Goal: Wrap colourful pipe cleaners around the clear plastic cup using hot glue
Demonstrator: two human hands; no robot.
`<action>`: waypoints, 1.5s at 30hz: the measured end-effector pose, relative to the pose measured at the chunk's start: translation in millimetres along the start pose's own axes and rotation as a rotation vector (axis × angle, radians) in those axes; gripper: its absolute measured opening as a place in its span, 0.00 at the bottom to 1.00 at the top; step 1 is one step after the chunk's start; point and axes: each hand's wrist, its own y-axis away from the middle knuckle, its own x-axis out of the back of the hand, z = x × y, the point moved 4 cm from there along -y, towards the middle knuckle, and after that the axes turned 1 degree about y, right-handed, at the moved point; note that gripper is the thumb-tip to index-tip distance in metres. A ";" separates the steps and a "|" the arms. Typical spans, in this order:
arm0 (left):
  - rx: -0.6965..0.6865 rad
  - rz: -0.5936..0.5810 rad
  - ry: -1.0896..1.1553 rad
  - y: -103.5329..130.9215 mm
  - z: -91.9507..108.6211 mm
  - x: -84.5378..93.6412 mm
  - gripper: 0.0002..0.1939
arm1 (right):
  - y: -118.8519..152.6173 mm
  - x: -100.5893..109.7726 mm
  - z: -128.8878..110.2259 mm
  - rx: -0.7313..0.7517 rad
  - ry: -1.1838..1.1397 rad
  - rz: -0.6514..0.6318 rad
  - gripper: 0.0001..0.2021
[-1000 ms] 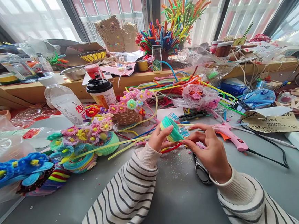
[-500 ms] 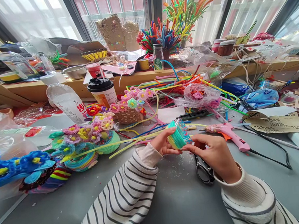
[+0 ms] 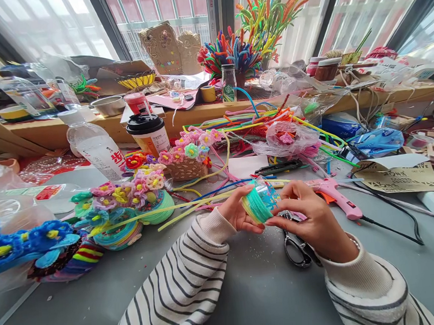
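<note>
A small clear plastic cup with blue print [image 3: 258, 202], partly wrapped in green and yellow pipe cleaner, is tilted between both hands. My left hand [image 3: 238, 212] grips its wrapped left side, thumb on top and fingers beneath. The fingers of my right hand [image 3: 306, 218] pinch its lower right edge; exactly what lies between the fingertips is hidden. Below the right hand lie scissors [image 3: 297, 251] with black handles, partly covered by that hand. Behind it, a pink glue gun [image 3: 336, 195] rests on the grey table [image 3: 249, 290].
Pipe-cleaner flower pots [image 3: 119, 225] crowd the left, near a water bottle [image 3: 95, 142] and a lidded paper cup [image 3: 149, 135]. Loose pipe cleaners [image 3: 236, 118] are heaped behind the hands. A black utility knife [image 3: 279, 167] lies before them. The glue gun's cord [image 3: 399, 233] curves across the right.
The cup has turned so more of its green wrapping and printed side face me. My right hand has shifted slightly right and its fingers have spread around the cup's edge.
</note>
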 end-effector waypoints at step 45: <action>0.083 -0.281 -0.125 -11.8 -9.1 4.1 0.37 | 2.9 -0.7 14.6 -0.249 -0.422 -0.153 0.04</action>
